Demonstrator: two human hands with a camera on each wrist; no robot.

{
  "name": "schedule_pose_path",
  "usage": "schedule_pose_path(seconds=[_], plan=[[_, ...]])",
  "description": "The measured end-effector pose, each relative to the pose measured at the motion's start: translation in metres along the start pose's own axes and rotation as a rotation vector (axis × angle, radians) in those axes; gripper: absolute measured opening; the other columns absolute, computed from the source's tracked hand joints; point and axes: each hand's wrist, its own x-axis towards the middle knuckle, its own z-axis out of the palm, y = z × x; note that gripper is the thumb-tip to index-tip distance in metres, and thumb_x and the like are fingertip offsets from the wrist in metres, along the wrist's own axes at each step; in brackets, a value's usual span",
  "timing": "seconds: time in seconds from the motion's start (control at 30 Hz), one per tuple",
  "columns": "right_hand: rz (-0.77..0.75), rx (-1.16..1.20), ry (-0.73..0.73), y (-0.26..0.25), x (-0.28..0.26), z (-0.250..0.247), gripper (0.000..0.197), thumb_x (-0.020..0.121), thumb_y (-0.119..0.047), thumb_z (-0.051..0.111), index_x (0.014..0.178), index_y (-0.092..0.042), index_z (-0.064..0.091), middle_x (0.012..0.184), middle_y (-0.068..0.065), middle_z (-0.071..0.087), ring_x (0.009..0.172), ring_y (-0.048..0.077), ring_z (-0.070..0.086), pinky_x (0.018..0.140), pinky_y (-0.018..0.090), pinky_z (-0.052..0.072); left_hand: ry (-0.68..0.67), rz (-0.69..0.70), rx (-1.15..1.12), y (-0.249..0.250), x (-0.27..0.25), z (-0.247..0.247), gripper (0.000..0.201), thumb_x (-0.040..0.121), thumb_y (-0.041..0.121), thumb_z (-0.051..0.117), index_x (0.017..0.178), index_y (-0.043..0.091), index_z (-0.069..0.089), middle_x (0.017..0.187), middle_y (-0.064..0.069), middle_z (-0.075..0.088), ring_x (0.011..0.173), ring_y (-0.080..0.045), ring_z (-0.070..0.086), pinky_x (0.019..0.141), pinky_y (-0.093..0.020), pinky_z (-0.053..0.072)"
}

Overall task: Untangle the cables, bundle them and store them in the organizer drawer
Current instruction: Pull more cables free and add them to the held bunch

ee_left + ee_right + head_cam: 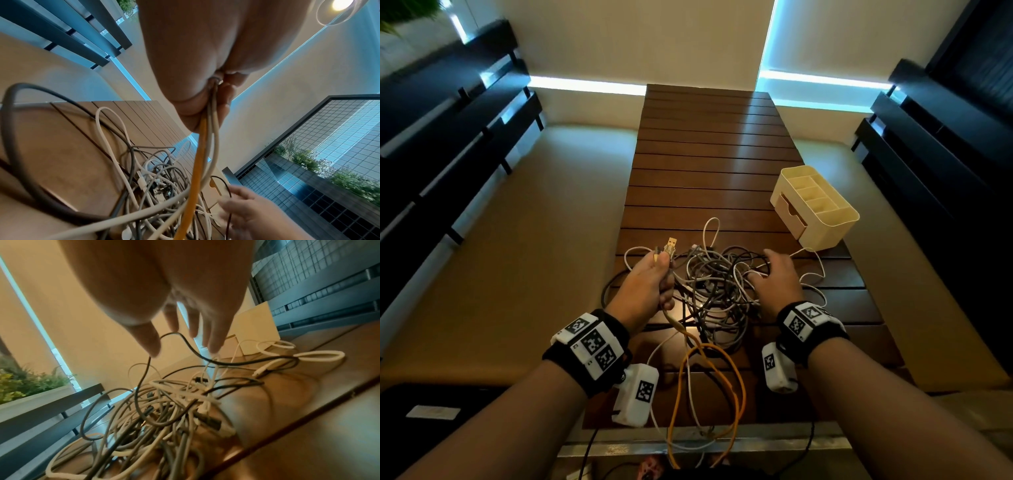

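Observation:
A tangle of grey, white and black cables (717, 291) (164, 410) lies on the dark slatted wooden table (705, 154). My left hand (654, 274) is lifted above the heap's left side and grips several cable ends, an orange cable (198, 162) (736, 387) among them, with plugs (669, 247) sticking up past the thumb. My right hand (774, 270) hovers over the heap's right side with straight spread fingers (213, 337), holding nothing. A thin black cable (185, 344) arches just under them. The cream organizer (815, 205) stands at the right, its drawer (789, 212) closed.
The orange cable loops over the table's near edge (705, 442). White cable loops (815, 274) trail toward the organizer. Dark benches (448, 137) flank the table on both sides, with tan floor (534, 240) between. A planter with greenery (30, 386) shows in the right wrist view.

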Motion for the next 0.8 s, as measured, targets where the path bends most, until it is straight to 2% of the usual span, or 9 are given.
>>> schedule_pose_path(seconds=[0.07, 0.13, 0.27, 0.3, 0.4, 0.5, 0.63, 0.73, 0.8], plan=[[0.083, 0.045, -0.167, -0.002, 0.000, 0.006, 0.035, 0.093, -0.020, 0.062, 0.128, -0.017, 0.060, 0.122, 0.007, 0.063, 0.109, 0.025, 0.061, 0.099, 0.041, 0.050, 0.006, 0.004, -0.006, 0.000, 0.001, -0.002, 0.030, 0.108, 0.033, 0.029, 0.097, 0.012, 0.047, 0.059, 0.004, 0.037, 0.048, -0.010, 0.033, 0.048, -0.025, 0.036], [0.030, 0.047, -0.289, -0.006, -0.004, 0.011, 0.018, 0.093, -0.022, 0.061, 0.109, -0.018, 0.067, 0.105, 0.005, 0.070, 0.096, 0.023, 0.065, 0.093, 0.043, 0.053, 0.012, 0.011, -0.015, 0.000, 0.002, -0.003, 0.030, 0.107, 0.034, 0.029, 0.097, 0.012, 0.046, 0.058, 0.005, 0.037, 0.047, -0.010, 0.032, 0.047, -0.025, 0.035], [-0.038, 0.055, -0.532, -0.009, -0.014, 0.013, 0.019, 0.092, -0.039, 0.066, 0.104, -0.024, 0.070, 0.100, -0.005, 0.070, 0.096, 0.011, 0.065, 0.083, 0.031, 0.053, 0.020, 0.008, -0.029, 0.001, 0.000, -0.003, 0.029, 0.107, 0.033, 0.029, 0.097, 0.012, 0.045, 0.059, 0.004, 0.037, 0.047, -0.010, 0.032, 0.047, -0.024, 0.035], [-0.062, 0.064, -0.485, -0.006, -0.015, 0.009, 0.025, 0.091, -0.046, 0.065, 0.097, -0.023, 0.072, 0.093, -0.005, 0.071, 0.088, 0.011, 0.066, 0.075, 0.029, 0.052, 0.024, 0.004, -0.024, 0.001, 0.000, -0.004, 0.029, 0.107, 0.033, 0.029, 0.097, 0.012, 0.045, 0.059, 0.004, 0.037, 0.047, -0.010, 0.032, 0.047, -0.024, 0.035], [-0.152, 0.102, -0.085, 0.015, -0.010, -0.006, 0.040, 0.092, -0.053, 0.060, 0.080, -0.016, 0.071, 0.075, 0.000, 0.066, 0.072, 0.016, 0.062, 0.064, 0.033, 0.048, 0.032, -0.006, -0.014, 0.000, 0.000, -0.004, 0.029, 0.108, 0.033, 0.028, 0.097, 0.012, 0.045, 0.060, 0.004, 0.038, 0.048, -0.010, 0.033, 0.049, -0.025, 0.035], [-0.031, 0.116, 0.163, 0.042, 0.002, -0.023, 0.032, 0.096, -0.042, 0.059, 0.090, -0.012, 0.069, 0.091, 0.004, 0.064, 0.083, 0.020, 0.059, 0.071, 0.030, 0.042, 0.037, -0.015, -0.012, -0.004, 0.003, -0.002, 0.028, 0.108, 0.032, 0.028, 0.097, 0.012, 0.044, 0.061, 0.003, 0.036, 0.047, -0.010, 0.031, 0.049, -0.026, 0.034], [0.086, 0.015, 0.121, 0.070, 0.010, -0.028, 0.017, 0.094, -0.026, 0.064, 0.101, -0.012, 0.072, 0.106, 0.006, 0.065, 0.095, 0.021, 0.060, 0.084, 0.029, 0.045, 0.014, -0.027, -0.019, -0.005, 0.008, 0.006, 0.028, 0.108, 0.031, 0.028, 0.095, 0.012, 0.043, 0.060, 0.003, 0.035, 0.048, -0.011, 0.030, 0.050, -0.027, 0.032], [0.106, 0.076, 0.009, 0.073, 0.003, -0.021, 0.015, 0.091, -0.025, 0.067, 0.103, -0.016, 0.072, 0.099, 0.000, 0.068, 0.093, 0.017, 0.062, 0.082, 0.029, 0.049, 0.001, -0.026, -0.001, -0.004, 0.011, 0.012, 0.029, 0.108, 0.031, 0.027, 0.096, 0.012, 0.044, 0.059, 0.004, 0.036, 0.047, -0.011, 0.031, 0.048, -0.026, 0.033], [0.084, 0.113, 0.019, 0.067, -0.003, -0.019, 0.008, 0.090, -0.023, 0.067, 0.094, -0.017, 0.071, 0.090, -0.002, 0.069, 0.088, 0.017, 0.064, 0.078, 0.032, 0.052, -0.009, -0.018, 0.010, -0.003, 0.011, 0.016, 0.029, 0.108, 0.031, 0.027, 0.095, 0.012, 0.045, 0.058, 0.005, 0.038, 0.047, -0.010, 0.032, 0.048, -0.025, 0.034]])
